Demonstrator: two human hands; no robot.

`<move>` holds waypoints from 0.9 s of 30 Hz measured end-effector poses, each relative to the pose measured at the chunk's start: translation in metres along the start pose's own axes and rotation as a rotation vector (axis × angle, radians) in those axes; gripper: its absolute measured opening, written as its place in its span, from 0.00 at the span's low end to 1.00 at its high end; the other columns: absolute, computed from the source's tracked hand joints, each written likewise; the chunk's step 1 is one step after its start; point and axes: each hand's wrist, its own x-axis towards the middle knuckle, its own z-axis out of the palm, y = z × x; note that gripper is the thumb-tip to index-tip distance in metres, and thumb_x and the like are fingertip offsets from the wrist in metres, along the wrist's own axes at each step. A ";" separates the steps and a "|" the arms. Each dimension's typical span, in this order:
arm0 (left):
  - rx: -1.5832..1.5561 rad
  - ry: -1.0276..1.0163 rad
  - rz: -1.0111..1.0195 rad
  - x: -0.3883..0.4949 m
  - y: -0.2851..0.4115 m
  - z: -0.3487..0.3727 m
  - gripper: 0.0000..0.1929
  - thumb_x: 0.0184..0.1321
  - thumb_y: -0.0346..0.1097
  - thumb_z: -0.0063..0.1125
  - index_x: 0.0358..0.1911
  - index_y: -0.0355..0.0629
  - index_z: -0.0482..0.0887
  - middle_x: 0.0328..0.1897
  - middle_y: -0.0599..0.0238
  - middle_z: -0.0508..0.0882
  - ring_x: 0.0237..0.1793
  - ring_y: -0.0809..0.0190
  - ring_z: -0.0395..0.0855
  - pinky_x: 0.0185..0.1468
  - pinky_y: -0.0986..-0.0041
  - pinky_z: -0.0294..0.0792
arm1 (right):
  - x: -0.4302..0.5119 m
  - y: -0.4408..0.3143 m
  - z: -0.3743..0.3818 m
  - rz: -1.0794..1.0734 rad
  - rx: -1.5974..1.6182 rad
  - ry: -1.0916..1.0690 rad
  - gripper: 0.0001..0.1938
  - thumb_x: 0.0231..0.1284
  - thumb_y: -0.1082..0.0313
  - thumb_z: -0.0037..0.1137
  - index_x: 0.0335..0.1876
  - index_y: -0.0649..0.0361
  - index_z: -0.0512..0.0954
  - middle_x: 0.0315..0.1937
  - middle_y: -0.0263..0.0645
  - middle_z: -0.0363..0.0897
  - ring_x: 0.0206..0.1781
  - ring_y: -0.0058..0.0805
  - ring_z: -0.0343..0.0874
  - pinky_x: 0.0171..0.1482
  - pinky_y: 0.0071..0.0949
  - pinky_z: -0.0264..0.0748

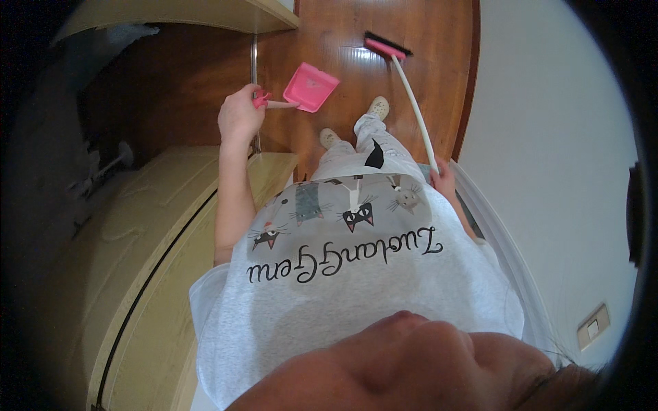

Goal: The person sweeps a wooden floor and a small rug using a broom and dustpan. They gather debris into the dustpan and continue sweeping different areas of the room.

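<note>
My left hand (240, 115) grips the pink-topped end of the handle of a pink plastic dustpan (311, 88). The pan is in front of me, left of my feet, with its open side away from me; whether it touches the floor I cannot tell. On the other side, my right hand (444, 180) is closed around the upper part of a white broom handle (414, 105). That handle slants forward to a pink broom head (384, 47) with black bristles, over the floor ahead of my right foot. My body hides part of the right forearm.
Brown wood flooring (329, 20) runs ahead of my beige clogs (379, 107). At left is a doorway with yellowish wooden frame parts (272, 167), a metal threshold strip (254, 59) and a darker room beyond. A pale wall (534, 128) with a switch (593, 328) stands at right.
</note>
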 end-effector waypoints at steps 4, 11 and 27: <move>-0.019 -0.024 -0.093 -0.010 -0.017 0.000 0.17 0.43 0.38 0.59 0.40 0.48 0.77 0.37 0.58 0.79 0.40 0.54 0.76 0.42 0.68 0.68 | -0.013 0.076 -0.014 -0.213 -0.161 0.180 0.18 0.46 0.74 0.48 0.47 0.59 0.70 0.24 0.40 0.74 0.23 0.23 0.73 0.24 0.21 0.68; -0.013 -0.037 -0.057 -0.004 -0.021 -0.002 0.18 0.42 0.39 0.60 0.41 0.49 0.76 0.39 0.59 0.79 0.41 0.55 0.76 0.43 0.69 0.68 | 0.060 -0.007 0.018 -0.010 -0.227 0.145 0.17 0.49 0.73 0.49 0.48 0.60 0.68 0.21 0.37 0.73 0.14 0.20 0.68 0.15 0.20 0.65; -0.140 0.029 -0.033 0.012 -0.074 -0.030 0.20 0.41 0.31 0.59 0.42 0.45 0.75 0.40 0.60 0.79 0.42 0.57 0.76 0.45 0.71 0.68 | 0.002 -0.117 0.016 0.246 0.656 -0.015 0.09 0.54 0.69 0.43 0.39 0.62 0.67 0.15 0.31 0.64 0.12 0.16 0.62 0.12 0.14 0.58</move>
